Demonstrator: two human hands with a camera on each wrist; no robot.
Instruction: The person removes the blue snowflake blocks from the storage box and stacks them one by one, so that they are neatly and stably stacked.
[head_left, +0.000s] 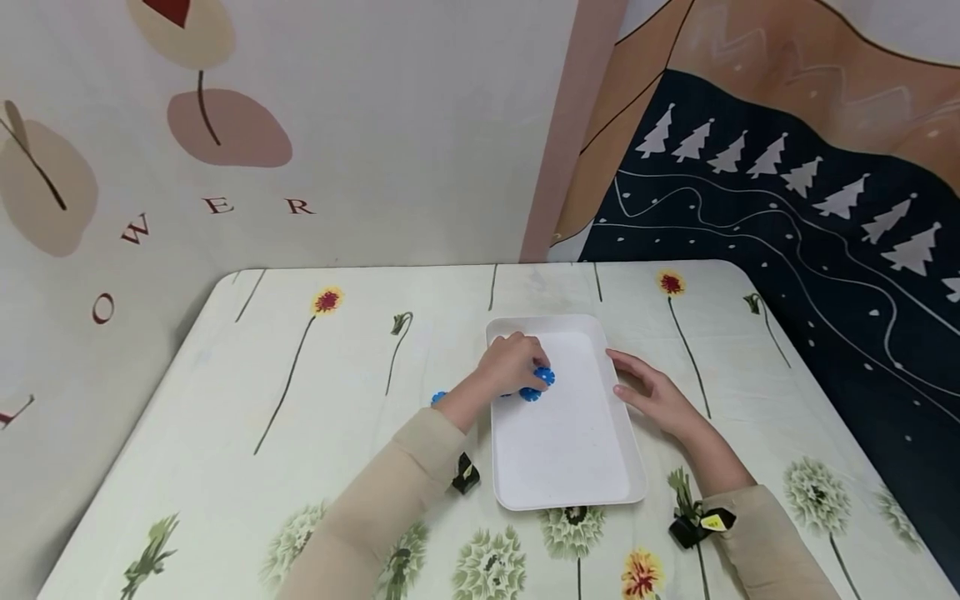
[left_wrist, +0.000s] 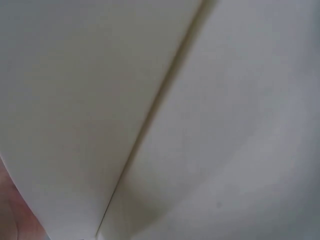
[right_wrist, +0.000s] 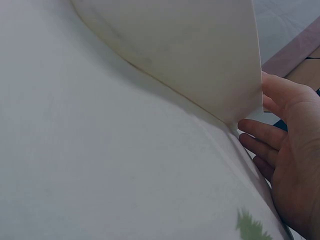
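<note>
My left hand (head_left: 512,365) reaches over the left rim of the white tray (head_left: 566,450), its fingers and thumb curled round a spiky blue piece (head_left: 544,376). Just under the fingers is a second blue piece (head_left: 530,394); a sliver of blue (head_left: 506,395) shows beside the hand. Another blue piece (head_left: 438,397) lies left of the tray, partly behind the wrist. My right hand (head_left: 660,400) rests its fingertips at the tray's right rim, fingers fairly straight. In the right wrist view, that hand (right_wrist: 292,145) is beside the tray wall (right_wrist: 200,60). Only skin (left_wrist: 20,215) and the tray wall (left_wrist: 85,100) show in the left wrist view.
The tray stands on a flowered tablecloth (head_left: 225,400). A black strap piece (head_left: 466,473) is by the left sleeve, and another black object (head_left: 693,527) is at the right cuff. Patterned hangings (head_left: 405,133) rise behind the table.
</note>
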